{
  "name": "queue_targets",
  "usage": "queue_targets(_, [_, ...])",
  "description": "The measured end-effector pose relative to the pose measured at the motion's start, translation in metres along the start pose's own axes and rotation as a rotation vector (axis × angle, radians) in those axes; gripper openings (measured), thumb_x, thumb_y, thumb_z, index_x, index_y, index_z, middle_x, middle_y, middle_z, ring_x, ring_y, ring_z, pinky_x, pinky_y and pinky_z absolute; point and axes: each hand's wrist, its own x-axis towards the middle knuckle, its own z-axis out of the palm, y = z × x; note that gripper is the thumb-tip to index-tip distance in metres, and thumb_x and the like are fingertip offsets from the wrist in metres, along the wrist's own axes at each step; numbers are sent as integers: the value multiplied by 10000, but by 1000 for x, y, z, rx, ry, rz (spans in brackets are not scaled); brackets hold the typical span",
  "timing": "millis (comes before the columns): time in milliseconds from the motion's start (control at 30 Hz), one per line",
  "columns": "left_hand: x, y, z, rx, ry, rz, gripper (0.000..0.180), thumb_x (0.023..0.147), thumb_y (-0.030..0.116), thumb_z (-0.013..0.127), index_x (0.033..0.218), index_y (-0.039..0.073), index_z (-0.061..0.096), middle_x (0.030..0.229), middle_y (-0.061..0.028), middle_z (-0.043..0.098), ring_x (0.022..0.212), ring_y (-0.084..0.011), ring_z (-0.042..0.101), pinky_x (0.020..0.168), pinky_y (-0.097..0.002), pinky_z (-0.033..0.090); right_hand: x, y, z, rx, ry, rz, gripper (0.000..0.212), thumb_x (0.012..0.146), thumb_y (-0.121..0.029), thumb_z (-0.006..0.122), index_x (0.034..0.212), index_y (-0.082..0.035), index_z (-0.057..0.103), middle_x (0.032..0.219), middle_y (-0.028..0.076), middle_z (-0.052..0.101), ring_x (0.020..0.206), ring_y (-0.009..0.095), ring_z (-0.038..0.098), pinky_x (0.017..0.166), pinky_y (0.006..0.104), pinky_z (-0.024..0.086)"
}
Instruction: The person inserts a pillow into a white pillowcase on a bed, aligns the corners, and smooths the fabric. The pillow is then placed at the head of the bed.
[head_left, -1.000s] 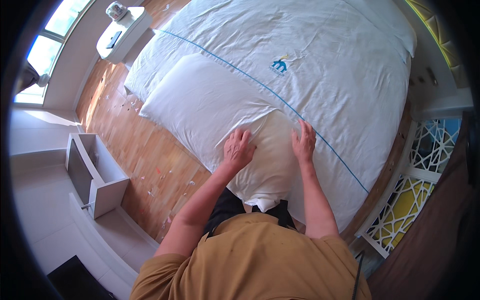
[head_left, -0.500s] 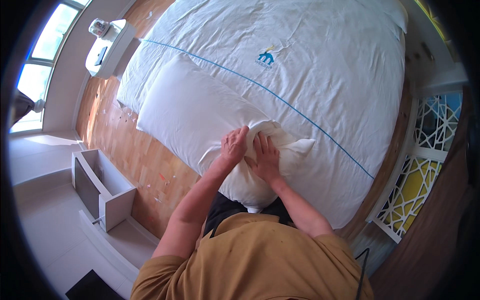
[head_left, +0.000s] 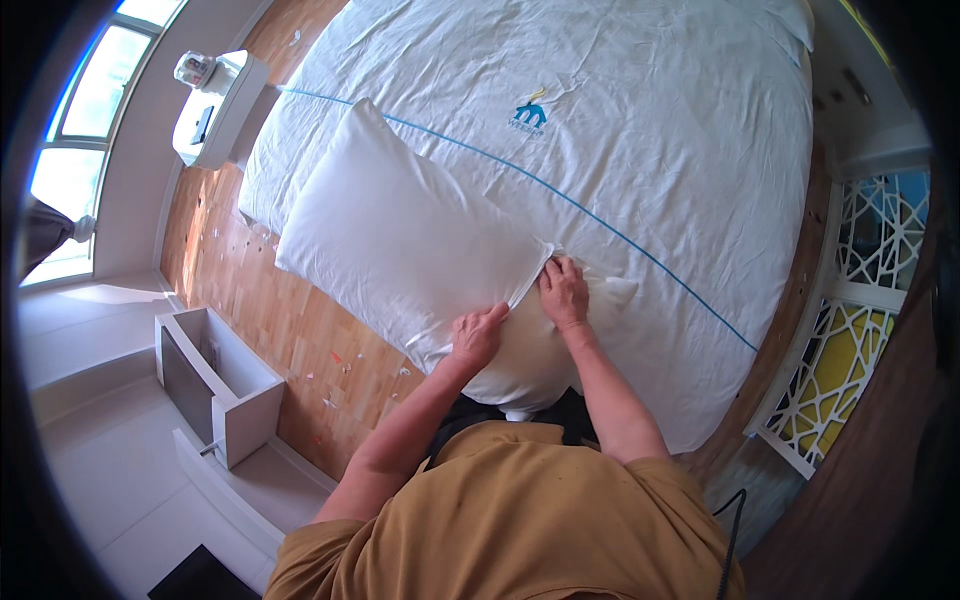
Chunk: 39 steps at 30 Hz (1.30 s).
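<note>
A white pillowcase (head_left: pixel 390 215) covers most of a pillow (head_left: pixel 545 350) lying across the near edge of the bed. The pillow's cream-coloured end sticks out of the case's opening at the right, close to my body. My left hand (head_left: pixel 478 338) is closed on the near part of the opening's hem. Farther up the same hem, my right hand (head_left: pixel 563 290) pinches its far corner. Between the two hands the hem runs taut in a straight slant. A white duvet cover (head_left: pixel 640 150) with a blue stripe and a small blue emblem spreads beneath and beyond.
At the upper left a white bedside unit (head_left: pixel 215 110) carries a clear-lidded jar (head_left: pixel 195 68). An open white drawer (head_left: pixel 245 390) juts over the wooden floor (head_left: pixel 300 330), where small scraps lie. To the right of the bed stands a white lattice screen (head_left: pixel 845 340).
My hands have spread apart, the right one up and to the right, the left one slightly down. The bunched opening of the pillowcase is now stretched straight between them.
</note>
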Motion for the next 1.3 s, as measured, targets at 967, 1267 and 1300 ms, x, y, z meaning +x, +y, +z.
queue_targets(967, [25, 43, -65, -152, -33, 102, 829, 676, 361, 790, 1341, 59, 399, 1290, -211, 456, 1231, -368, 404, 1037, -467, 301, -95, -115, -18, 762, 105, 49, 658, 835, -144, 613, 1388, 19, 295, 1323, 271, 388, 1223, 395, 398, 1012, 487, 334])
queue_targets(1267, [13, 4, -40, -33, -5, 317, 438, 701, 80, 650, 1130, 89, 558, 1072, -95, 585, 1038, -285, 541, 942, -440, 351, -99, -39, -31, 1510, -387, 536, 380, 840, 14, 521, 1220, 9, 518, 1257, 113, 553, 1045, 190, 575, 914, 343, 455])
queue_targets(1300, [10, 3, -41, -8, -12, 317, 437, 695, 66, 644, 1123, 91, 561, 1061, -91, 586, 1032, -281, 544, 937, -439, 354, -95, -21, -23, 1291, -359, 529, 360, 840, 2, 537, 1200, -8, 531, 1250, 110, 560, 1022, 190, 587, 882, 342, 476])
